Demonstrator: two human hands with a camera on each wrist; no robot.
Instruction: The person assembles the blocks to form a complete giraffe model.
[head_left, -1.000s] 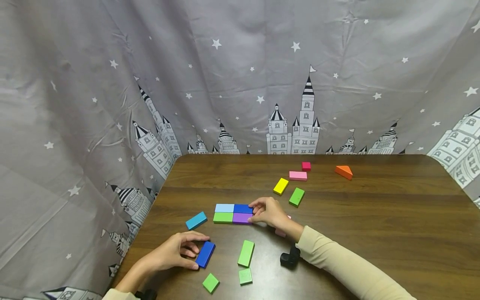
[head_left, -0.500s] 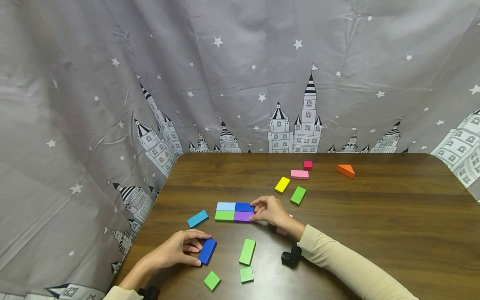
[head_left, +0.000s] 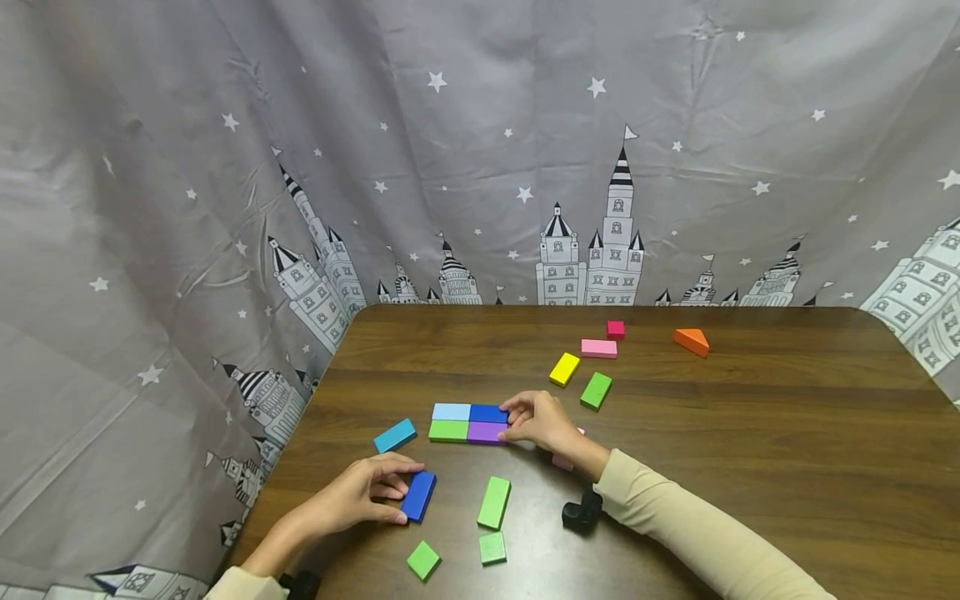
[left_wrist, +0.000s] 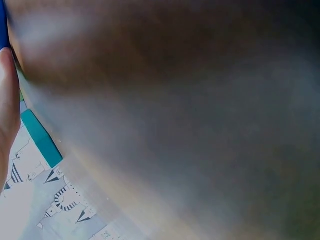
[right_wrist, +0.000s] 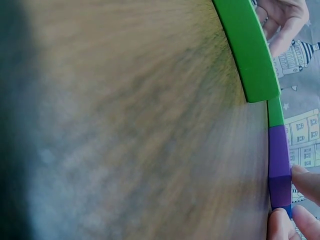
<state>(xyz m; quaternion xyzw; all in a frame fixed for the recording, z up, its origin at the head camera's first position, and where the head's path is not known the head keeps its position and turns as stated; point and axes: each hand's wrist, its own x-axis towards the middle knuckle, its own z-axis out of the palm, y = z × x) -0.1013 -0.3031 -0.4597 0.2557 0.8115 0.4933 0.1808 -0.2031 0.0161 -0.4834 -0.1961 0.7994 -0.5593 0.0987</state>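
Observation:
The left hand (head_left: 352, 500) pinches a dark blue block (head_left: 418, 497) between thumb and fingers, low over the table's left part. The right hand (head_left: 542, 422) touches the right end of a flat two-by-two group, thumb at the purple block (head_left: 487, 432) and fingers at another dark blue block (head_left: 488, 413). A light blue block (head_left: 452, 412) and a green block (head_left: 448, 430) form the group's left half. In the right wrist view, fingertips (right_wrist: 305, 180) lie by the purple block (right_wrist: 279, 155). The left wrist view shows only part of the left hand (left_wrist: 9, 100).
A cyan block (head_left: 395, 436) lies left of the group; a long green block (head_left: 494, 502) and two green squares (head_left: 492, 548) lie nearer. Yellow (head_left: 565, 369), green, pink and red blocks and an orange triangle (head_left: 692, 341) lie farther back. The right forearm partly covers a pink block.
The left hand and its dark blue block have moved slightly right and away from the person. The right hand stays at the group's right end. The head view has shifted slightly.

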